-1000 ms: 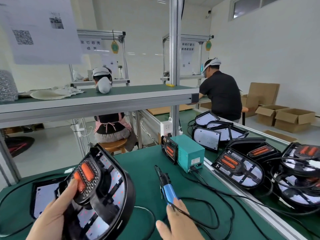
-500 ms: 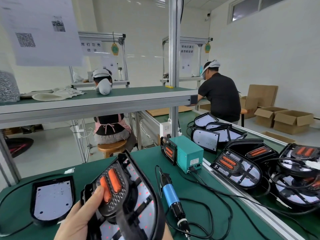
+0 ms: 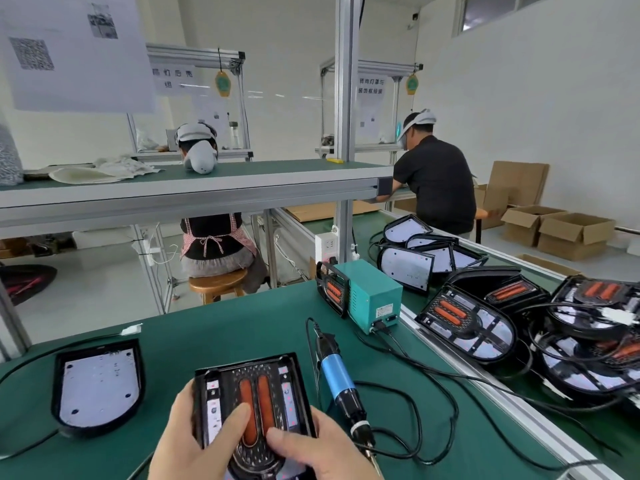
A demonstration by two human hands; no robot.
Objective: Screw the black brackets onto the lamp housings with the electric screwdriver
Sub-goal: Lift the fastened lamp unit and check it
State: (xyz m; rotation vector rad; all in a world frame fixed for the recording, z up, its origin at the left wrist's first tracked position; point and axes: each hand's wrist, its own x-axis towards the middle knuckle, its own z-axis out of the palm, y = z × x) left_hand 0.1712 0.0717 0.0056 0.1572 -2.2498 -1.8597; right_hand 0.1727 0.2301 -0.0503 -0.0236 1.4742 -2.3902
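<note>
Lamp housing [image 3: 252,403] at near middle of the surface [image 3: 225,327], gripped at its sides by curled fingers [image 3: 239,417] of left hand [image 3: 187,445] and right hand [image 3: 311,448]; judged light, rigid, scratch-prone plastic, best held by rim.

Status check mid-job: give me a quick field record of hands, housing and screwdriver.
left hand: grips lamp housing left edge, thumb on top
right hand: grips its lower right edge
lamp housing: held over green table, orange strips up
electric screwdriver: lies on table, right of housing, not gripped
second housing: flat on table, left, white face up
</note>
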